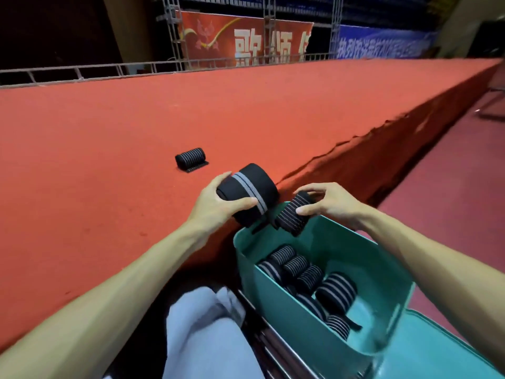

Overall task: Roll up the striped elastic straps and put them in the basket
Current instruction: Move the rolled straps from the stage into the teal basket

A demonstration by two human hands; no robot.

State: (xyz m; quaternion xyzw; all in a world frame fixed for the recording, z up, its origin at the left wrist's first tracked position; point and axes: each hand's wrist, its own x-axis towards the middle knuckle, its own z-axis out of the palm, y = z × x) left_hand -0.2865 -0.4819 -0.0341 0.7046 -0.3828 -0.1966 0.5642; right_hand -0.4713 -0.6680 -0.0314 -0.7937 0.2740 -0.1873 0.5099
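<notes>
Over the far rim of the basket (341, 242), each hand carries one finished roll. The left hand (214, 206) grips the big roll (248, 192), black with one grey stripe, with the thumb in front and the fingers curled behind. This roll is wide, so I think it needs the whole hand. The right hand (330, 205) pinches the thin roll (291, 214), which has many fine stripes, between thumb and fingertips at its upper end; its lower end is at the rim. Both are squeezed from the sides, and I judge this is to stop the elastic from springing open before the drop. A loose tail (258, 228) hangs between the two rolls; to which one it belongs I cannot tell.

Inside the basket lie several striped rolls (336, 292), packed toward the left wall and the middle, while the right part of the floor shows bare. A lone roll (190, 157) lies on the red carpet (123, 127), well apart from the hands, with its end flap out under it; it is not yet in the basket. The basket stands lower than the carpet edge, near the person's knee (202, 324) and some metal bars (276, 348). Nothing blocks the opening, but the two held rolls are close and could bump if released together. A second teal surface (442, 351) is at the lower right; what it is I cannot tell.
</notes>
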